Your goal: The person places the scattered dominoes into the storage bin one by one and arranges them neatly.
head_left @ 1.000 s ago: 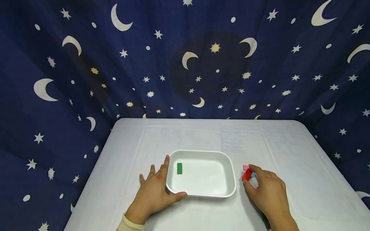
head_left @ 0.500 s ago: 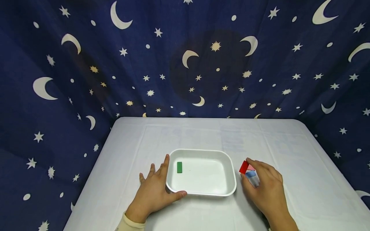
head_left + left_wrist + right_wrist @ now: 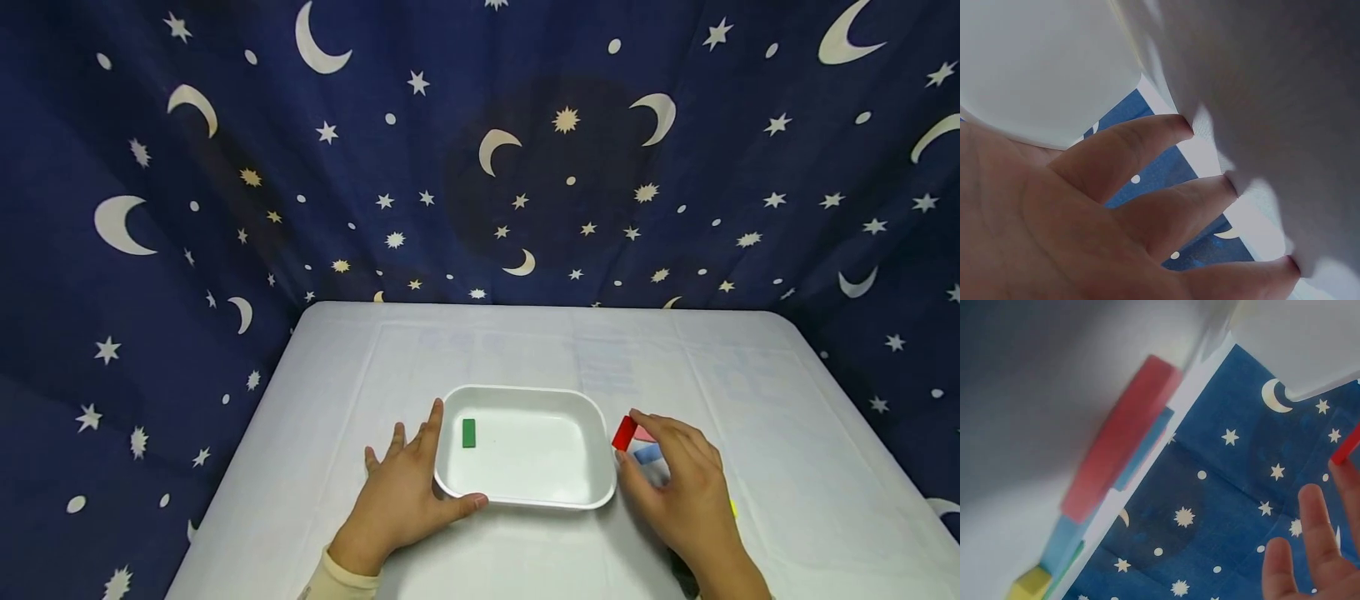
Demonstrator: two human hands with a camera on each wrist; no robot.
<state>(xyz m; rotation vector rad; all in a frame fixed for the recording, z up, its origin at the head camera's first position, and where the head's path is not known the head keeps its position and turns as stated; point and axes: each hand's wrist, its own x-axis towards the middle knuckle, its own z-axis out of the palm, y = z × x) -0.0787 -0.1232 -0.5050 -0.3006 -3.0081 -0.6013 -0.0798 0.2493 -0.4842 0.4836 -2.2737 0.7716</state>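
Observation:
A white rectangular tray (image 3: 540,450) stands on the table, with a green block (image 3: 468,433) lying toward its left side. My left hand (image 3: 397,512) rests spread at the tray's left front corner, its straight index finger and thumb along the rim. To the right of the tray, my right hand (image 3: 684,483) pinches a red block (image 3: 624,433) between thumb and index finger, raised and tilted beside the rim. Beyond those fingers lie a pink block (image 3: 645,434) and a blue block (image 3: 648,453), both partly hidden by the hand.
In the right wrist view another red block (image 3: 1121,437) lies on the white cloth, near a yellow block (image 3: 1029,584) and blue and green pieces. The head view shows a sliver of the yellow block behind the right hand. A dark blue moon-and-star curtain (image 3: 420,167) surrounds the table.
My right hand has lifted the red block off the table and moved it left toward the tray, uncovering more of the pink and blue blocks. The left hand keeps its place.

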